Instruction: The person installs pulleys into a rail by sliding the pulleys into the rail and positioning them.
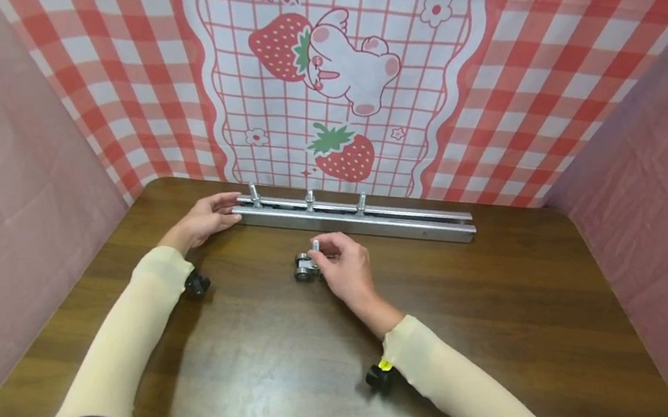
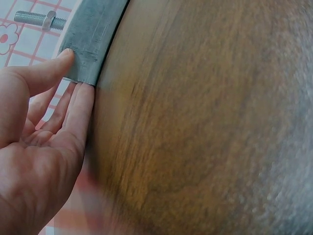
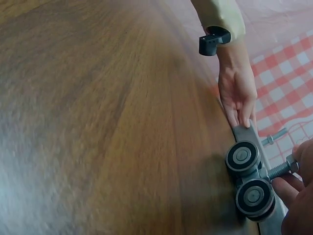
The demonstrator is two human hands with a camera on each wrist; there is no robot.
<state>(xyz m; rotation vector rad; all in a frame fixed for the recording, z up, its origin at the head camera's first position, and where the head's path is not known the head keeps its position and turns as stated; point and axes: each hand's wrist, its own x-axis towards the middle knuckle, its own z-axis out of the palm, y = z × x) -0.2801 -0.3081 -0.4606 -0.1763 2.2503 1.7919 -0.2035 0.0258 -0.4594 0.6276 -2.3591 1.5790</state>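
A long metal channel rail (image 1: 363, 226) lies across the far part of the table, and three upright threaded bolts stand out of its top slot. My left hand (image 1: 204, 218) holds the rail's left end, the thumb (image 2: 66, 58) on its front face and the other fingers around the end. In front of the rail, my right hand (image 1: 347, 266) pinches the threaded bolt of a roller trolley (image 1: 304, 267). The right wrist view shows the trolley's dark-rimmed wheels (image 3: 243, 155) and the nut on its bolt (image 3: 281, 169). Part of the trolley is hidden behind the right hand.
The brown wooden table (image 1: 262, 368) has rounded far corners. A red-and-white checked cloth with strawberries (image 1: 343, 157) hangs right behind the rail. Pink curtains (image 1: 661, 174) close off both sides. Small black cameras (image 1: 378, 378) are worn at both wrists.
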